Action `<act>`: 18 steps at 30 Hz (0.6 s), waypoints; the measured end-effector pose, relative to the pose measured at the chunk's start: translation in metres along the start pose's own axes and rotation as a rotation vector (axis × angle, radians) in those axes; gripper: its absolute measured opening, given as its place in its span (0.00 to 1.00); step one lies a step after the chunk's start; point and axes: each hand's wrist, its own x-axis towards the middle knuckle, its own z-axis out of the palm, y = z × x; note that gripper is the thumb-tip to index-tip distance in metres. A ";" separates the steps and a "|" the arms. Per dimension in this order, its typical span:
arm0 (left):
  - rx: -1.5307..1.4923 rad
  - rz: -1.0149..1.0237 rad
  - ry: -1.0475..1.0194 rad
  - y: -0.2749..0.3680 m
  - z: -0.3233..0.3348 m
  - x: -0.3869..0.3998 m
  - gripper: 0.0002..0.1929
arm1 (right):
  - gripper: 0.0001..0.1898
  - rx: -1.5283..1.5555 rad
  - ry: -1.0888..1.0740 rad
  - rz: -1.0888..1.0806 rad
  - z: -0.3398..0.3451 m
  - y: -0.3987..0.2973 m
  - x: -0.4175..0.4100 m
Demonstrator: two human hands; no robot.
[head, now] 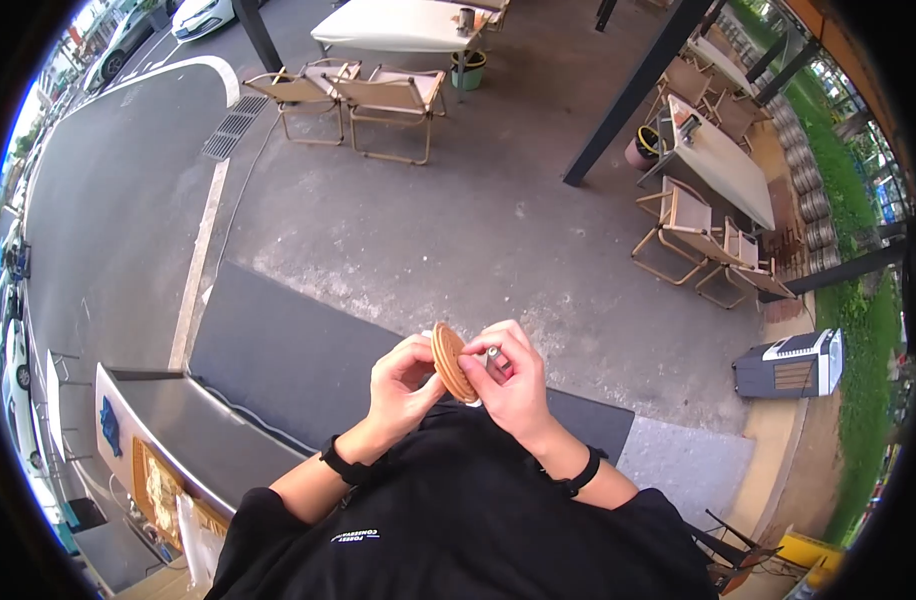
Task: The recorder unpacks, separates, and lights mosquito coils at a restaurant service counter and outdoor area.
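A round tan disc with a ridged rim, perhaps a wooden coaster or lid, is held up on edge before my chest. My left hand grips its left side, thumb low and fingers behind the rim. On the other side, the thumb and forefinger of my right hand press against the disc's face. A small metal cylinder pokes out from among my right fingers; its kind is unclear. Something white shows just below the disc, mostly hidden. Both wrists wear black bands.
A dark mat lies on the concrete. To the left stands a metal-topped counter with a wooden tray. Folding chairs and covered tables stand ahead. An air cooler and a dark post are to the right.
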 end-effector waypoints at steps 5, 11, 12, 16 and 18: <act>-0.143 -0.083 -0.111 -0.022 -0.021 0.089 0.06 | 0.06 -0.087 0.024 -0.085 -0.005 0.007 0.081; -0.262 -0.312 -0.283 -0.030 -0.045 0.189 0.05 | 0.07 -0.141 0.003 -0.026 -0.019 0.018 0.165; -0.273 -0.334 -0.319 -0.038 -0.051 0.204 0.05 | 0.07 -0.180 -0.029 -0.070 -0.022 0.024 0.179; -0.330 -0.407 -0.354 -0.063 -0.061 0.275 0.04 | 0.10 -0.276 -0.097 -0.132 -0.031 0.046 0.248; -0.331 -0.429 -0.360 -0.078 -0.063 0.314 0.04 | 0.11 -0.263 -0.102 -0.136 -0.036 0.067 0.284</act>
